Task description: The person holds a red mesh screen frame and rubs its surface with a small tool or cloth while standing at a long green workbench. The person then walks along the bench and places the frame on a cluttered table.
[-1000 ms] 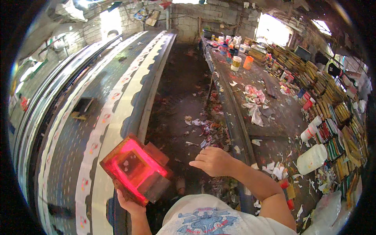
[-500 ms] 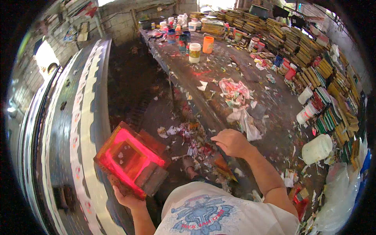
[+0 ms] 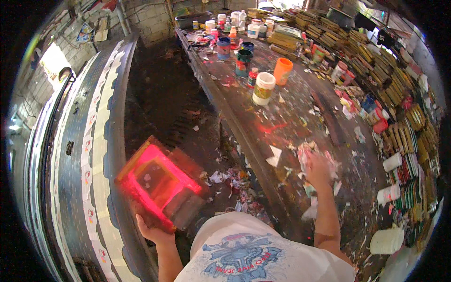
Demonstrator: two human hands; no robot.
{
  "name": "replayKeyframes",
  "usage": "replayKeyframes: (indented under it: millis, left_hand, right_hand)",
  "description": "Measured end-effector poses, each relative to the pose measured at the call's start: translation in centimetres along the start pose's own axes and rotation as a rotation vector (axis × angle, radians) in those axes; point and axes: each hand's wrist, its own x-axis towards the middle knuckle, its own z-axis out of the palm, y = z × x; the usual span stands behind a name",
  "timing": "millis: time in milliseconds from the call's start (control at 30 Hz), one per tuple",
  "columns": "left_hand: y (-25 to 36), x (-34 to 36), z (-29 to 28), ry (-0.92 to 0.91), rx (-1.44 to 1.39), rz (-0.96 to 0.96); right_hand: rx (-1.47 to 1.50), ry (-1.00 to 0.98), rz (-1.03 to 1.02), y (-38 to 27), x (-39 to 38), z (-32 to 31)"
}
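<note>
My left hand (image 3: 155, 230) grips the lower edge of a small screen-printing frame (image 3: 150, 183), tilted, with bright pink ink around its middle window. A grey-brown block lies across its lower right corner. Over the table at the right, my right hand (image 3: 318, 170) is on or just above a crumpled pink-stained rag (image 3: 306, 151). Motion blurs its fingers, so whether they have closed on the rag I cannot make out. Beside the rag lies a white paper scrap (image 3: 274, 156).
Farther up the stained table (image 3: 244, 127) stand a white tub (image 3: 264, 88), an orange cup (image 3: 283, 71) and several paint jars. Stacked wooden frames (image 3: 376, 70) line the right side. At left runs a long printing table (image 3: 96, 155) with pale printed strips. Scraps litter the floor between.
My right hand has moved from the table's near edge out to the stained rag. My left hand keeps hold of the pink-inked frame. The view has shifted.
</note>
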Motion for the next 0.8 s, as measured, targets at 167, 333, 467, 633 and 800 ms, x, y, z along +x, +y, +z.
replayKeyframes:
  millis: [167, 333, 467, 633, 800]
  left_hand:
    - [-2.5, 9.4, 6.8, -0.329, 0.047, 0.024]
    - [-7.1, 18.2, 15.0, -0.61, -0.041, -0.195]
    - [-10.4, 23.8, 20.8, -0.817, -0.052, -0.475]
    - [-12.8, 26.6, 29.1, -1.103, -0.081, -0.62]
    - [-17.8, 26.8, 30.5, -1.15, -0.057, -0.917]
  right_hand:
    - [-0.061, -0.016, 0.14, 1.9, 3.0, 3.8]
    - [-0.095, 0.042, 0.233, -0.1, 3.0, 5.9]
    - [-0.253, 0.437, 0.41, 2.8, 5.7, 6.8]
    - [-0.287, 0.196, 0.493, -2.2, 5.0, 5.4]
    - [-0.02, 0.382, 0.575, -6.0, 2.5, 3.0]
